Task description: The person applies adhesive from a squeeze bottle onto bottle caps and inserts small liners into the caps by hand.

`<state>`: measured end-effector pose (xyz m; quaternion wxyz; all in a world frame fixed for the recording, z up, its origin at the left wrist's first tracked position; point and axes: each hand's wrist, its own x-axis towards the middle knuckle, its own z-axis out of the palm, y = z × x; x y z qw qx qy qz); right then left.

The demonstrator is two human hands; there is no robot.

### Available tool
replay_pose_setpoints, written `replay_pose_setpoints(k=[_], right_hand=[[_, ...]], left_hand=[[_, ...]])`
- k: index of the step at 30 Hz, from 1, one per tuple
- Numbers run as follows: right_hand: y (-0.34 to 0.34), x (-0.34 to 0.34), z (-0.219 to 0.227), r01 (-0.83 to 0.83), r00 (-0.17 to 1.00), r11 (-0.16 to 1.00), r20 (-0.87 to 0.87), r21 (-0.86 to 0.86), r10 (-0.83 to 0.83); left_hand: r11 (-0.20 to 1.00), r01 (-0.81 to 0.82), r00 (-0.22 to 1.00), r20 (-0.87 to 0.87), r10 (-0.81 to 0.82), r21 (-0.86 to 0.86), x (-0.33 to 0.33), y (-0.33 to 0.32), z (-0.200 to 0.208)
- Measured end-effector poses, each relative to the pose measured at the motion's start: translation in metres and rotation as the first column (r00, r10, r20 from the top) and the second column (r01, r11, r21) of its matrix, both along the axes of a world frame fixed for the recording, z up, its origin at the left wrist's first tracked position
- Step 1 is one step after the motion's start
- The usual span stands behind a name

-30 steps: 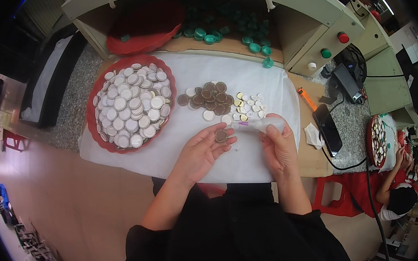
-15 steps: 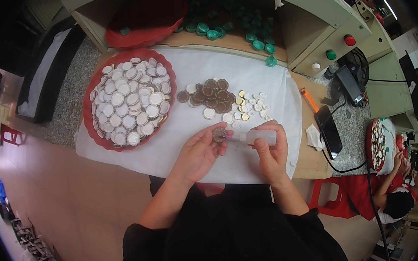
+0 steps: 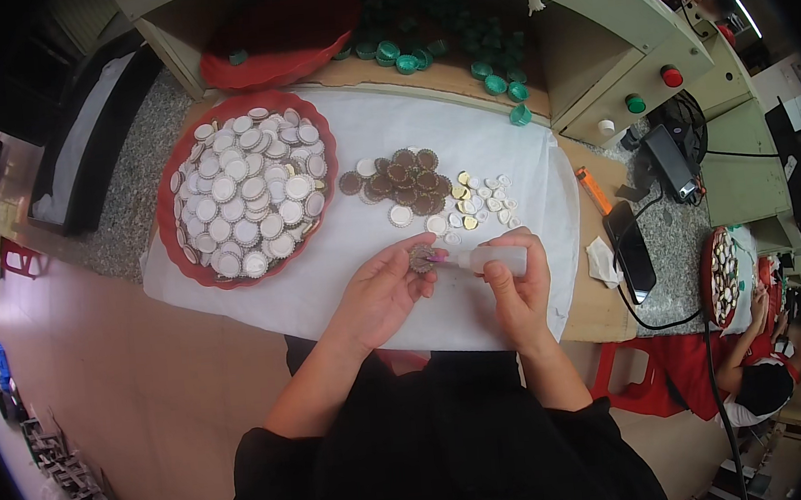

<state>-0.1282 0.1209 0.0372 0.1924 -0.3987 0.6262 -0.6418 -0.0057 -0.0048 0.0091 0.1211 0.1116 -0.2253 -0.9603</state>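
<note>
Between thumb and fingers, my left hand (image 3: 376, 295) pinches a small round brownish disc (image 3: 421, 258) with a scalloped edge. My right hand (image 3: 525, 304) is wrapped round a translucent white squeeze bottle (image 3: 504, 260), held roughly level. Its pinkish tip points left and meets the disc's face, or nearly so; I cannot tell which. Just beyond the hands lies a heap of brown scalloped discs (image 3: 404, 183) with a few white ones among it. Small white and gold round pieces (image 3: 481, 207) are scattered beside that heap, on white sheeting (image 3: 352, 130).
Left stands a red scalloped tray (image 3: 170, 234) heaped with white-faced discs. Green cups (image 3: 495, 85) and a red lid or tray (image 3: 273, 42) sit in the cubby behind. Right are an orange cutter (image 3: 593, 190), a phone (image 3: 631, 254), crumpled tissue (image 3: 602, 262) and cables. Another person (image 3: 764, 380) works at far right.
The bottle and my right hand have shifted very slightly; the disc stays pinched in my left hand. At far right the other person's head and arms have moved a little.
</note>
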Motion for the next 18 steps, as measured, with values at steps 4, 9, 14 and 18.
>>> replay_pose_setpoints(k=[4,9,14,18], right_hand=[[0.0022,0.0017,0.0008,-0.004,1.0,1.0,0.019,-0.013,0.005],[-0.0002,0.0,0.0012,0.018,0.998,1.0,-0.06,-0.021,-0.019],[-0.0007,-0.0027,0.0017,0.034,0.99,0.999,-0.137,-0.024,-0.037],[0.0002,-0.004,0.005,0.052,0.978,0.999,-0.2,-0.01,-0.053]], left_hand=[[1.0,-0.009,1.0,0.011,0.009,0.002,-0.0011,0.0001,0.0006],[1.0,-0.013,1.0,0.002,0.013,-0.01,-0.0002,0.0006,-0.0017],[1.0,-0.007,1.0,-0.01,0.007,0.008,-0.0006,0.0004,-0.0026],[1.0,-0.006,0.999,-0.04,0.006,-0.004,0.0003,-0.0003,-0.0062]])
